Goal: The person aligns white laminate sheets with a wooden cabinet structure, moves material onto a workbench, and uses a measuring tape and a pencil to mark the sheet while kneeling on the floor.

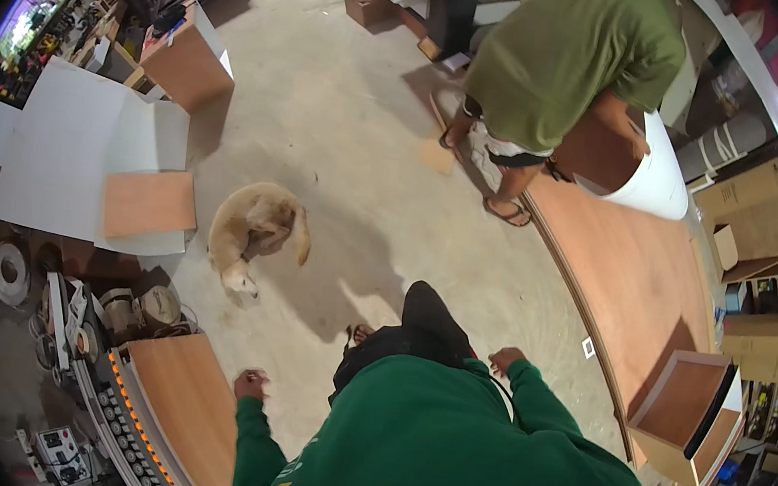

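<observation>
My green sweatshirt (471,449), lower centre of the frame. My left hand (251,385), lower left of centre: fingers slightly bent, too small to tell whether they meet. My right hand (505,360), right of lower centre: fingers curled, whether apart or together I cannot tell. One brown board (184,402), lower left, nearest my left hand, lying on a machine with a row of rollers (121,424) and an orange strip. One long brown sheet (629,280), flat along the right, nearest my right hand but apart from it. One open wooden box (686,411), lower right, by that sheet. One tan dog (237,211), curled on the floor (364,125), left of centre. Pale sheets (60,138), left, bearing a small brown panel (150,204). One co-worker in an olive shirt (567,67), upper right, stooping, a hand at a curved white-and-brown sheet (670,174). One brown box (189,62), upper left.
</observation>
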Action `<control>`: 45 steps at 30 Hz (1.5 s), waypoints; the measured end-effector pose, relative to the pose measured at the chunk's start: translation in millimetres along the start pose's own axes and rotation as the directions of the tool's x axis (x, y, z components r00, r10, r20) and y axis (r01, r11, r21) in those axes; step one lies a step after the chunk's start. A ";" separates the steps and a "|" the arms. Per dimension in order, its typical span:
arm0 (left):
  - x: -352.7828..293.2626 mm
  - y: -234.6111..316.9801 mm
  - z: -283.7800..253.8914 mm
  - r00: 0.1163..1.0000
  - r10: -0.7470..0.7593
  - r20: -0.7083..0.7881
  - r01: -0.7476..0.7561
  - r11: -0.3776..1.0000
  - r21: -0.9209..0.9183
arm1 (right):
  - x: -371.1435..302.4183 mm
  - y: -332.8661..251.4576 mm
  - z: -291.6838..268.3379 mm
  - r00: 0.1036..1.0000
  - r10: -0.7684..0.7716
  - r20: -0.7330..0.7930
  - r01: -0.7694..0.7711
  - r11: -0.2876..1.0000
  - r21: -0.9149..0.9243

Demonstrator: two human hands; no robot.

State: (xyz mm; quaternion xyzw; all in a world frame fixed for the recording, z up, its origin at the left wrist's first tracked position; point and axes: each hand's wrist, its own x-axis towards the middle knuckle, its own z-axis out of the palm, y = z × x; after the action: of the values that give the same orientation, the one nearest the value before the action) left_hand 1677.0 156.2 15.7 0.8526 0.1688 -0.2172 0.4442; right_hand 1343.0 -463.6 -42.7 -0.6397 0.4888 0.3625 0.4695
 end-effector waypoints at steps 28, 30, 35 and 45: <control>425.8 335.0 146.7 0.978 -0.174 0.116 0.106 0.892 0.440 | 240.6 -628.2 -291.0 0.885 -0.275 -0.376 0.264 0.961 -0.084; 500.8 390.6 149.5 0.996 -0.041 0.075 0.005 0.904 0.427 | 275.9 -655.2 -284.3 0.962 -0.107 -0.250 0.102 0.994 -0.031; 728.6 627.1 169.5 0.924 0.348 0.159 -0.380 0.785 0.489 | 288.3 -655.4 -236.0 0.952 0.271 0.143 -0.306 0.871 0.384; 749.0 1288.3 300.0 0.108 0.994 -0.035 -0.994 0.108 0.002 | 312.0 -844.8 -282.6 0.973 0.158 -0.171 -0.024 0.799 0.601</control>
State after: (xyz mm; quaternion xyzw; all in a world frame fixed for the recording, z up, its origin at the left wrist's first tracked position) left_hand 2866.0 -728.4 354.1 0.7454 -0.4352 0.1486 0.4826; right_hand 2241.2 -753.6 -38.8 -0.4709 0.6552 0.1426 0.5733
